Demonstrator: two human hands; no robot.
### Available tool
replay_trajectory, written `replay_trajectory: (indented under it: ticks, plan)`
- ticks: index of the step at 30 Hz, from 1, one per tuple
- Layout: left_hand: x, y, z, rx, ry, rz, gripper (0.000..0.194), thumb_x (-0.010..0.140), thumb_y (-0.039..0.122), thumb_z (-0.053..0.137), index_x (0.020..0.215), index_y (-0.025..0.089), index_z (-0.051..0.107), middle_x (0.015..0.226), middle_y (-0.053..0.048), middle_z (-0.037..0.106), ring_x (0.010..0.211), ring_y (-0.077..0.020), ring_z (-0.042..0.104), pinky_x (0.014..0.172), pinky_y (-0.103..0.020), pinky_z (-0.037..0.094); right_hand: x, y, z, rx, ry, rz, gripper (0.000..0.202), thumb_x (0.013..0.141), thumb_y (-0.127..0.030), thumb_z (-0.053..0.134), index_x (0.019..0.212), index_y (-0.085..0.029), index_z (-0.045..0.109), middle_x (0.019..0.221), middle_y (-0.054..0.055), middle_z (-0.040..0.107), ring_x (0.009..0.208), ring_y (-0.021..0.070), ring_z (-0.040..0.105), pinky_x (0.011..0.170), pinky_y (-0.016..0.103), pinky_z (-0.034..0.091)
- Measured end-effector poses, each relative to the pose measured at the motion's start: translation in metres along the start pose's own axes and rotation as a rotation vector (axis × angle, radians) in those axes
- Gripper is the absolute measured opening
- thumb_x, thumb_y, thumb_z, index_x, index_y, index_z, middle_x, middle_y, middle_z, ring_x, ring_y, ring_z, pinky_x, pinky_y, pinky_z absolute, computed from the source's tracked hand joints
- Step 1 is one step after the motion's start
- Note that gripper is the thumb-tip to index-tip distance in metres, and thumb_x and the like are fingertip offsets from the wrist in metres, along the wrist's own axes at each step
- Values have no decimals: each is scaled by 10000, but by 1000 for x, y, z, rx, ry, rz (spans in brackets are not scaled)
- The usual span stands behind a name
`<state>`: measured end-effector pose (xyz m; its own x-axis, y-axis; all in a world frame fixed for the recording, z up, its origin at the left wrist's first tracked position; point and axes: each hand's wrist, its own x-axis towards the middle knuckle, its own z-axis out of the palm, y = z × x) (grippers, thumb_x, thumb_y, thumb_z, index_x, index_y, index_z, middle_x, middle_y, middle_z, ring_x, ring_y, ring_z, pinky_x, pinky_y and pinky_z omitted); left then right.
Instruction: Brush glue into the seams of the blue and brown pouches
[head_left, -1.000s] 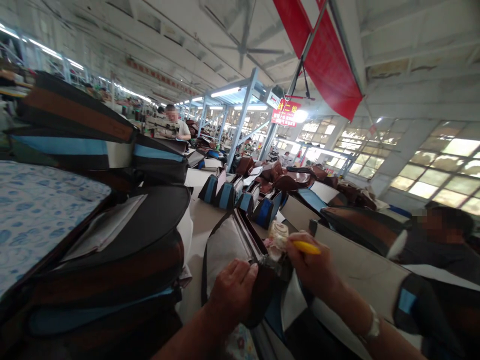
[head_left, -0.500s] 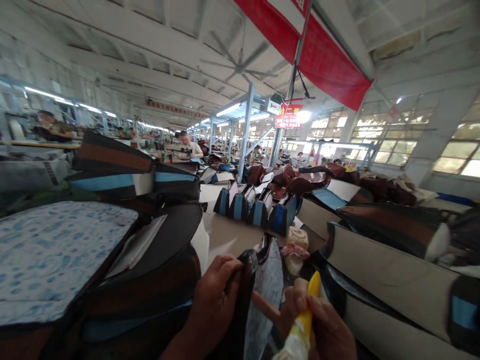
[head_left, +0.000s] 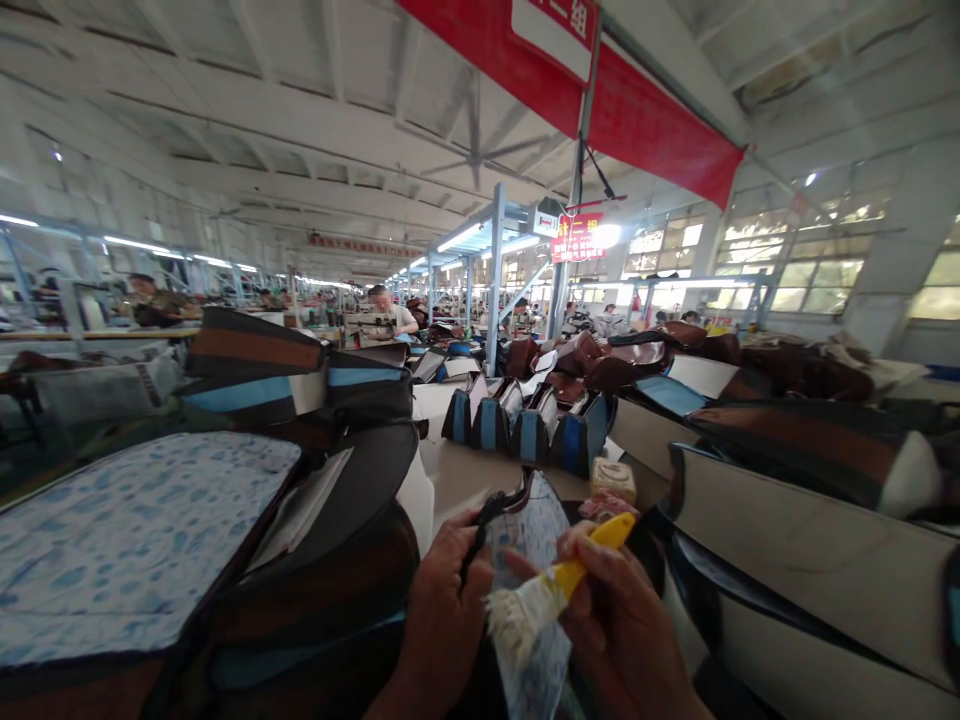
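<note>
My left hand (head_left: 444, 605) is closed around the dark edge of a bag (head_left: 546, 515) with a white-and-blue patterned lining. In my right hand (head_left: 619, 610) is a paintbrush (head_left: 574, 575) with a yellow handle and pale, clotted bristles. The bristles point left and down, in front of the lining and close to my left hand; whether they touch it I cannot tell. One finger of my right hand reaches across to the lining. Behind the brush handle sit a yellowish block (head_left: 613, 480) and a crumpled pink cloth (head_left: 606, 504).
Dark bags with blue and brown stripes (head_left: 255, 345) are piled at the left, beside a patterned lining panel (head_left: 142, 540). Several small blue-striped bags (head_left: 574, 435) stand in a row on the table (head_left: 472, 470). Large beige-and-black bag pieces (head_left: 810, 540) lie at the right.
The paintbrush has swung left, its bristles now in front of the lining by my left hand. The bag has opened out, showing more lining. The camera view has shifted slightly.
</note>
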<state>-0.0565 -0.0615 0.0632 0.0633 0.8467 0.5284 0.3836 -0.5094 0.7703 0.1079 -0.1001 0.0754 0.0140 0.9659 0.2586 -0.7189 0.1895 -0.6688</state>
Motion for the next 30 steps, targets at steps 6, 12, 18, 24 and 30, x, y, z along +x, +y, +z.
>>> replay_trajectory:
  ticks: [6, 12, 18, 24, 30]
  plan:
    - [-2, 4, 8, -42, -24, 29, 281, 891, 261, 475, 1033, 204, 711, 1252, -89, 644, 1161, -235, 601, 1014, -400, 497, 19, -20, 2, -859, 3, -690, 69, 913, -229, 590, 888, -221, 654, 620, -37, 591, 677, 161, 642, 957, 439, 516]
    - [2, 5, 11, -55, -11, -20, 263, 908, 299, 481, 960, 200, 719, 1240, -84, 647, 1130, -228, 620, 984, -386, 514, 34, -35, 10, -1462, -227, -1136, 154, 896, -124, 536, 1000, -234, 563, 786, 8, 663, 681, 184, 637, 934, 493, 514]
    - [5, 5, 8, -35, -29, -29, 268, 895, 318, 477, 920, 187, 710, 1204, -95, 657, 1119, -245, 619, 988, -420, 504, 26, -38, 8, -1513, -371, -1102, 168, 885, -121, 528, 1014, -229, 521, 766, 2, 645, 692, 187, 635, 827, 444, 554]
    - [3, 2, 11, -8, -35, -18, 244, 893, 281, 466, 912, 181, 687, 1215, -107, 643, 1149, -257, 596, 1010, -455, 479, 28, -38, 11, -1486, -325, -1093, 175, 897, -122, 498, 1028, -231, 537, 778, 6, 653, 670, 180, 628, 895, 482, 535]
    - [17, 9, 19, 9, -40, 135, 238, 911, 224, 433, 942, 175, 663, 1184, -102, 633, 1107, -228, 600, 991, -420, 485, 23, -52, -2, -1329, -5, -1121, 136, 907, -152, 560, 1013, -222, 607, 833, 18, 661, 741, 178, 641, 1002, 532, 464]
